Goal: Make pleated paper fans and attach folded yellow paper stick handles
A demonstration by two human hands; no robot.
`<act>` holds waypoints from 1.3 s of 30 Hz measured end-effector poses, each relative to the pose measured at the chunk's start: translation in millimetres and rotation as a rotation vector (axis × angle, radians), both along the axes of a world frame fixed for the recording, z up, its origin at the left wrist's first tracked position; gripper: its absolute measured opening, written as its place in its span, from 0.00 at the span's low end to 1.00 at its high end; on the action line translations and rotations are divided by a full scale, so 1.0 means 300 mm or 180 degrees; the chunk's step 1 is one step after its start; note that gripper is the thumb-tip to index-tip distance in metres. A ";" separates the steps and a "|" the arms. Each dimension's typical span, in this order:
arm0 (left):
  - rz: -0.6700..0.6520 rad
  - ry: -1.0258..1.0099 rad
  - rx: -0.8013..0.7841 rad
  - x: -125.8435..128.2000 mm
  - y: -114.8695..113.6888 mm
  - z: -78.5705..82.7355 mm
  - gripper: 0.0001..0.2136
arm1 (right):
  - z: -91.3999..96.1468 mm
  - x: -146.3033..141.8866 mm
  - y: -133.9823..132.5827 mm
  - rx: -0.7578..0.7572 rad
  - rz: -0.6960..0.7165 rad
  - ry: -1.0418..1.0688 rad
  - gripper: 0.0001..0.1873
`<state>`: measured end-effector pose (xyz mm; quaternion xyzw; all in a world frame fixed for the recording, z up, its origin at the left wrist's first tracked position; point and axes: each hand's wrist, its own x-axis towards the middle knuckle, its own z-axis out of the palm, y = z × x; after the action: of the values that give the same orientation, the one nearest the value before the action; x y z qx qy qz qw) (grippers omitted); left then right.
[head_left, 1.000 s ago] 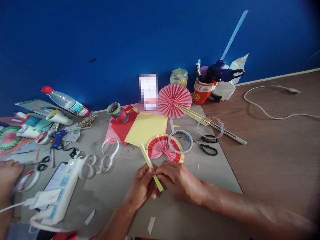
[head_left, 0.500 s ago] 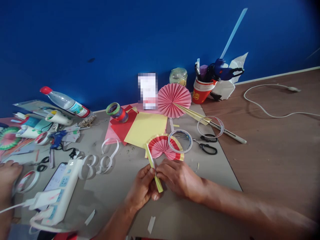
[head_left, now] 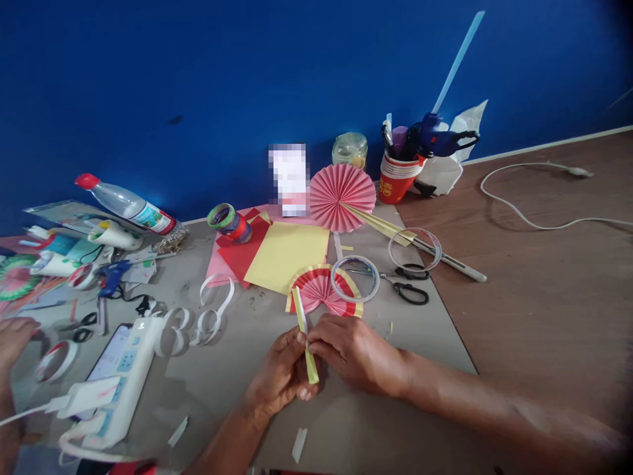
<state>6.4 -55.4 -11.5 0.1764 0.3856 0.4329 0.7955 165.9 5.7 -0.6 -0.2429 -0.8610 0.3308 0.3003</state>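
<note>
A narrow folded yellow paper strip (head_left: 310, 365) with a white band along one side stands tilted between my hands. My left hand (head_left: 279, 373) pinches it with the thumb in front. The fingers of my right hand (head_left: 349, 349) are closed at the strip's right edge; their tips are partly hidden, and I cannot make out what they hold. Just beyond lies a pleated pink paper fan (head_left: 321, 290) with a red and yellow border. A ring of tape (head_left: 355, 297) overlaps its right side. Black-handled scissors (head_left: 410, 292) lie to the right of the tape.
Yellow paper sheets (head_left: 289, 254) and a round pink fan (head_left: 342, 198) are farther back. At left are a power strip (head_left: 126, 379), curled white strips (head_left: 215, 316) and a bottle (head_left: 133, 204). Another person's hand (head_left: 17, 336) is at the left edge. Red cups (head_left: 395, 181) hold tools.
The paper strip has turned slightly more upright in my hands, which stay in nearly the same place. The other person's hand at the far left has shifted a little. The view has moved slightly.
</note>
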 end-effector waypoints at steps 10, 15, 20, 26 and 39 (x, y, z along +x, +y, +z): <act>-0.0010 -0.0013 0.0099 0.009 0.000 -0.006 0.13 | -0.015 -0.003 -0.013 0.0449 -0.0078 -0.0220 0.13; 0.0007 -0.0040 0.0100 0.005 0.001 -0.005 0.12 | -0.002 0.000 -0.007 0.0333 0.0043 -0.0133 0.11; -0.0008 -0.0028 0.0140 0.008 0.006 -0.001 0.12 | 0.000 -0.004 -0.012 0.0478 -0.0061 -0.0123 0.11; -0.0026 -0.0034 0.0088 0.017 0.005 0.005 0.13 | -0.006 -0.003 -0.017 0.0328 -0.0142 -0.0125 0.13; -0.0040 0.0011 0.0114 0.011 -0.002 -0.006 0.13 | -0.001 -0.004 -0.011 0.0308 -0.0091 -0.0070 0.12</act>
<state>9.7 -55.9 -13.4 0.1938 0.3780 0.4344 0.7942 164.6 2.5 -1.0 -0.2441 -0.8757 0.2817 0.3069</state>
